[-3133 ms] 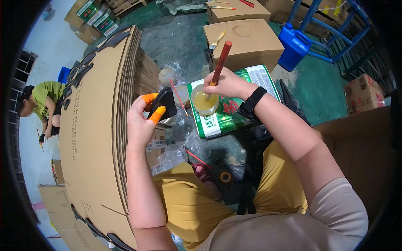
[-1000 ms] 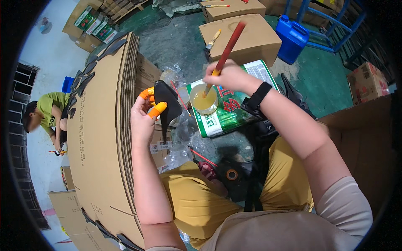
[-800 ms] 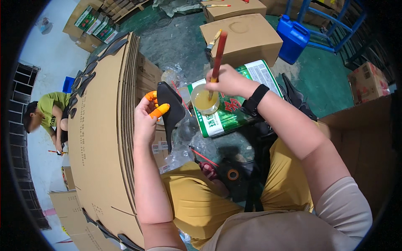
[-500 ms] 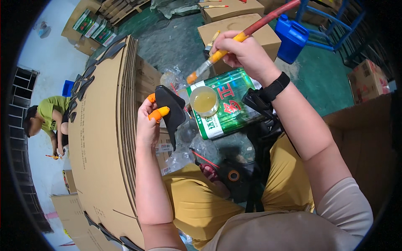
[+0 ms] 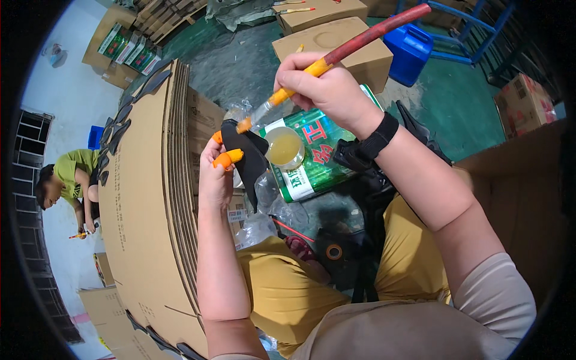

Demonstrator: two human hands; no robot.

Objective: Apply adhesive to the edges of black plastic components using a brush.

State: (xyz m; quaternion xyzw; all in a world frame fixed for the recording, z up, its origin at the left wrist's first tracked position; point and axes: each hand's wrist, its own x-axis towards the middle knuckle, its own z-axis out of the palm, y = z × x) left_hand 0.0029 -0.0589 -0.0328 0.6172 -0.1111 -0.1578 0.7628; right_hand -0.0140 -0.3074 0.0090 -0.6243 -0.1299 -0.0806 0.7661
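Note:
Between the fingers of my left hand (image 5: pixel 219 171) is a thin black curved piece (image 5: pixel 249 159), gripped at its left edge. Orange finger cots (image 5: pixel 228 158) cover two of the fingertips. My right hand (image 5: pixel 321 81) grips a paintbrush (image 5: pixel 285 93) with a red and yellow handle, bristles pointing down and left. Those bristles appear to be at the black piece's top edge; whether they touch it I cannot tell. Right of the black piece, a clear cup (image 5: pixel 285 149) of yellowish liquid stands on a green rectangular can (image 5: pixel 312 147).
A tall stack of flat cardboard (image 5: pixel 141 198) rises at my left, with black pieces (image 5: pixel 120 123) along its far edge. Cardboard boxes (image 5: pixel 345 51) and a blue jerrycan (image 5: pixel 408 54) stand beyond the can. At far left, another person (image 5: pixel 75 174) in a green shirt is working.
My right hand has brought the brush left and down, from beside the cup to the black piece's top edge. My left hand still holds the piece, and the whole view has shifted slightly.

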